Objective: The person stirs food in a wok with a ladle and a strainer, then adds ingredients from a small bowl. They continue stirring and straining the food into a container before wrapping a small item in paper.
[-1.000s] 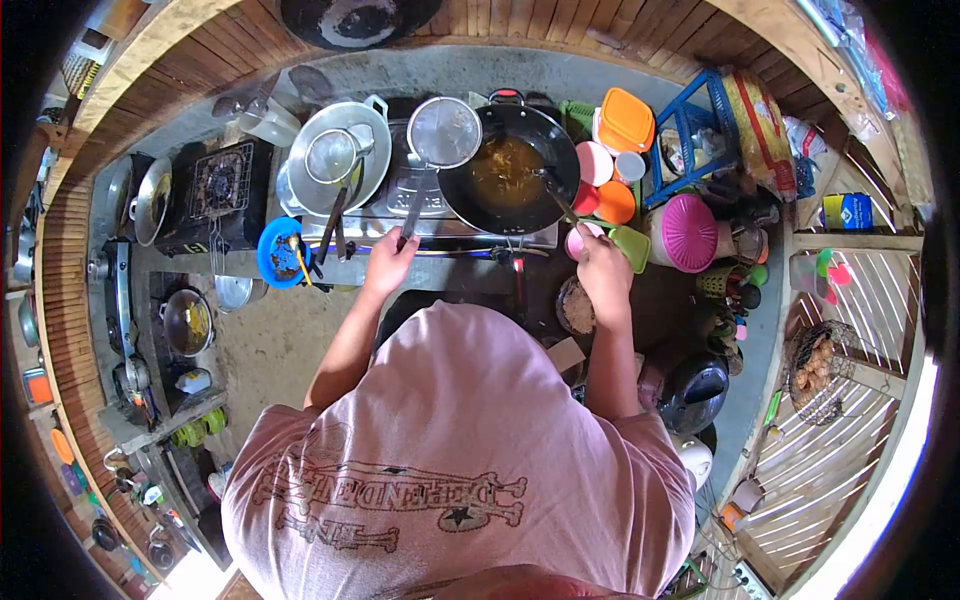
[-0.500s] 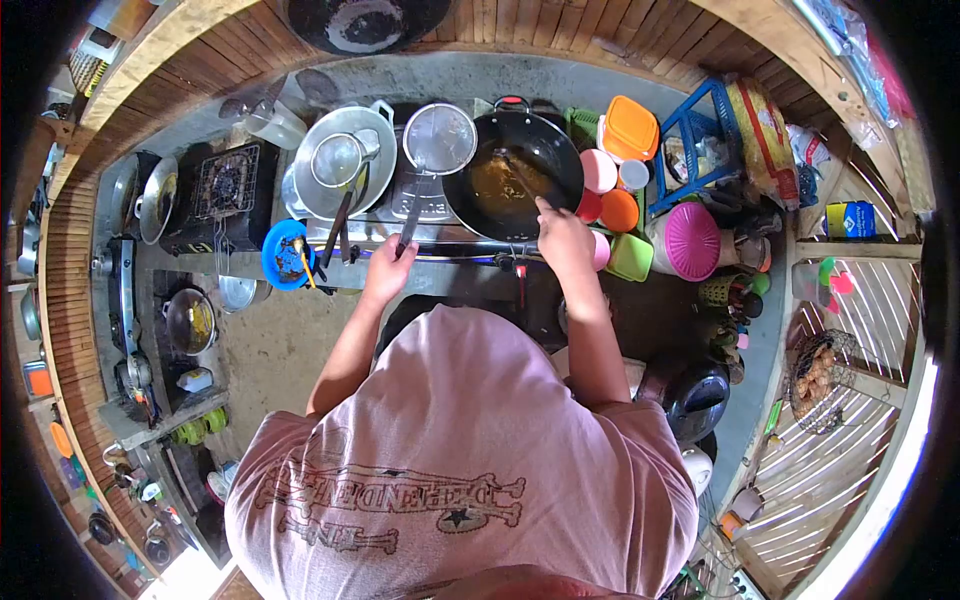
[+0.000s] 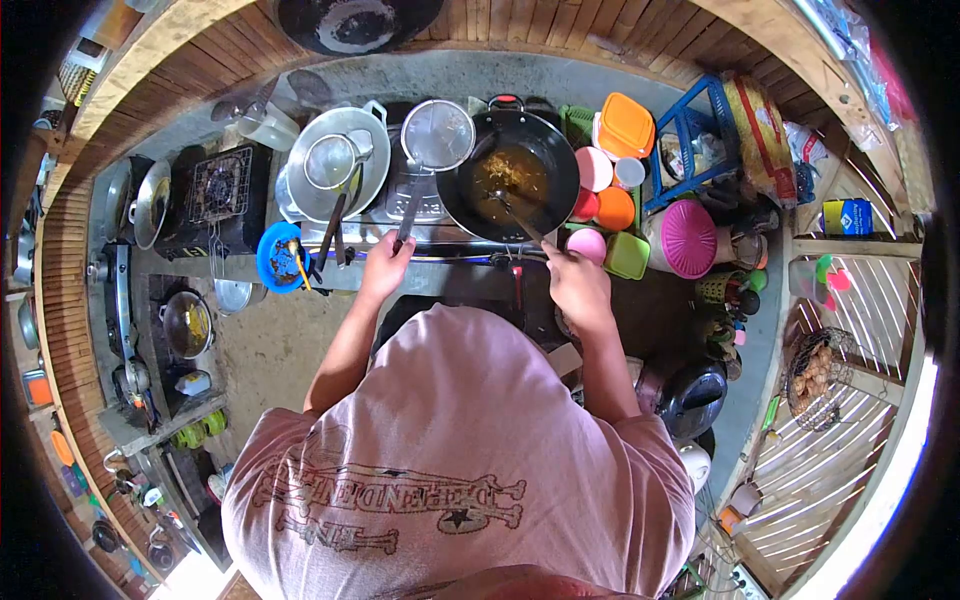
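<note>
My left hand (image 3: pixel 387 268) is closed round the dark handle of a round mesh strainer (image 3: pixel 438 134), whose basket is over the stove just left of the wok. In my right hand (image 3: pixel 580 287) is a long-handled cooking utensil (image 3: pixel 524 222). Its head dips into brown oil in the black wok (image 3: pixel 457 200), so its exact kind is hidden. Small golden bits of food (image 3: pixel 511 164) are gathered in the oil beyond the utensil's head. The wok stands on a metal stove (image 3: pixel 425 208), with its red-gripped handle at the far side.
Left of the strainer, a large metal basin (image 3: pixel 376 180) holds a second strainer (image 3: pixel 330 162) and other utensils. A blue bowl (image 3: pixel 272 275) with dark contents sits at the counter's front edge. Plastic containers (image 3: pixel 628 127) and a blue crate (image 3: pixel 690 190) crowd the right.
My right hand has moved toward me and slightly right, drawing the utensil's head nearer in the wok. More golden bits show in the oil. The left hand and strainer have barely moved.
</note>
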Demonstrator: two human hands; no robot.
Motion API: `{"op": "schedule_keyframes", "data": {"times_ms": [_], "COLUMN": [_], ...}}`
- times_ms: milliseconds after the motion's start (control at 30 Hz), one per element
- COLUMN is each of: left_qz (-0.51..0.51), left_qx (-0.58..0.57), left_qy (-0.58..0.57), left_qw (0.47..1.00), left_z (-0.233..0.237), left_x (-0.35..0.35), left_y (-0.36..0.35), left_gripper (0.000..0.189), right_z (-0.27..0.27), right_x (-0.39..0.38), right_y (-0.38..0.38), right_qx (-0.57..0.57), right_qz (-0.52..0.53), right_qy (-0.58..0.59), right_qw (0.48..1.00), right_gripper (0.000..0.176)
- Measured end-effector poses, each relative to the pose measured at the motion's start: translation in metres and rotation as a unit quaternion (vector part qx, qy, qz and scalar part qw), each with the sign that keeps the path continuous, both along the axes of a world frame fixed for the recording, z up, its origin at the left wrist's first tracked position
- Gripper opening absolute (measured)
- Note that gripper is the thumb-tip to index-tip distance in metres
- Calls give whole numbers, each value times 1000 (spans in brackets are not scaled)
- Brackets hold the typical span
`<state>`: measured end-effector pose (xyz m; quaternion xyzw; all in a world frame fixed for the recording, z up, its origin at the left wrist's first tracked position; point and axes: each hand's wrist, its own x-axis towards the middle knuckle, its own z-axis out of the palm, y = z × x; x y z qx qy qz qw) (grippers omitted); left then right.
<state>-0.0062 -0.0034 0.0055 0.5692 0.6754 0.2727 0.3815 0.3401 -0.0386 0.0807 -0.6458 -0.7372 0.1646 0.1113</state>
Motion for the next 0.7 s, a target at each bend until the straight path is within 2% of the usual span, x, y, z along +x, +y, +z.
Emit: {"op": "schedule_keyframes", "data": {"times_ms": [200, 267, 533, 700], "left_qz": [-5, -5, -4, -9], "left_qx": [9, 9, 2, 4], "left_qy": [-4, -8, 3, 22], "left_qw": [1000, 1000, 1000, 1000], "left_z": [3, 6, 8, 5], "left_x": [2, 3, -3, -8], "left_y": [5, 5, 4, 2], "left_gripper": [30, 30, 31, 31], "right_z": [6, 13, -8, -28], "right_x": [22, 25, 32, 20], "right_y": [-10, -10, 20, 50], "right_qx": [-9, -21, 48, 27], "right_qz": [-20, -49, -76, -108], "right_qy": [1, -32, -59, -26], "right_qw": [1000, 998, 994, 993], "right_gripper": [34, 34, 33, 35]}}
